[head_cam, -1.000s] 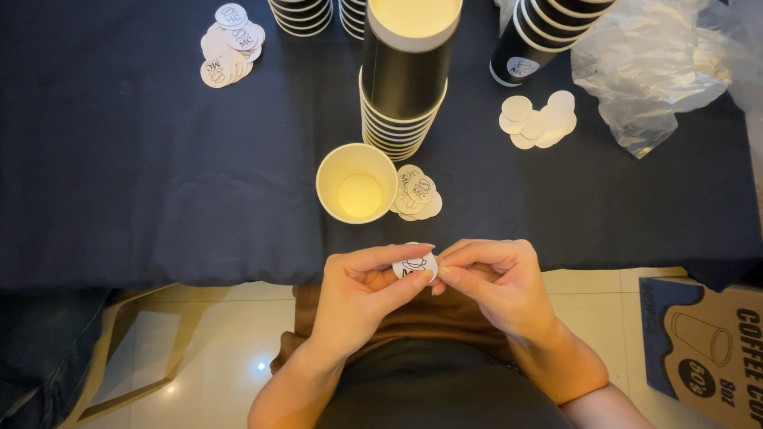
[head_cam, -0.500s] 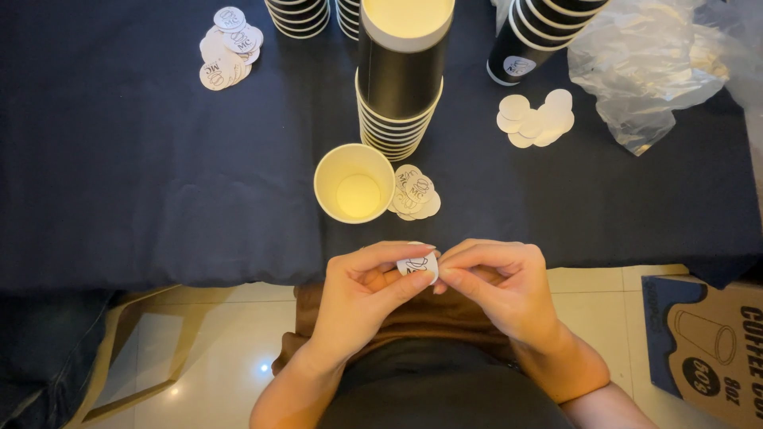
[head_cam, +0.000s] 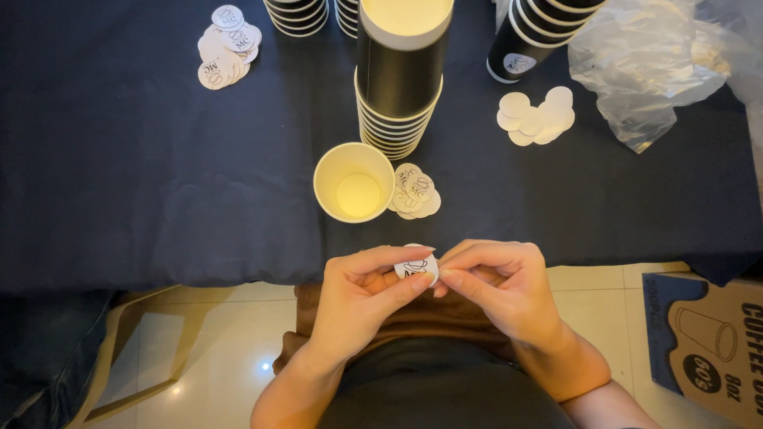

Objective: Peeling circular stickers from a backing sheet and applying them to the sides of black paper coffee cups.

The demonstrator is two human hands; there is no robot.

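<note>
A small round white sticker (head_cam: 415, 268) with a dark print is pinched between my left hand (head_cam: 362, 298) and my right hand (head_cam: 497, 286), just off the table's near edge. My right fingertips work at its right rim. Straight ahead on the dark tablecloth (head_cam: 159, 175) stands a single open paper cup (head_cam: 354, 182), cream inside. A small heap of printed round stickers (head_cam: 415, 191) lies to the cup's right. Behind them rises a tall stack of black paper cups (head_cam: 397, 75).
More cup stacks stand along the far edge (head_cam: 296, 12), and one lies tilted at the right (head_cam: 540, 36). Sticker piles lie at far left (head_cam: 226, 44) and right (head_cam: 534, 117). Crumpled clear plastic (head_cam: 652, 71) sits far right. A cardboard box (head_cam: 707, 342) is on the floor.
The sticker between my fingers has turned slightly, showing more of its printed face. Both hands stay in the same place.
</note>
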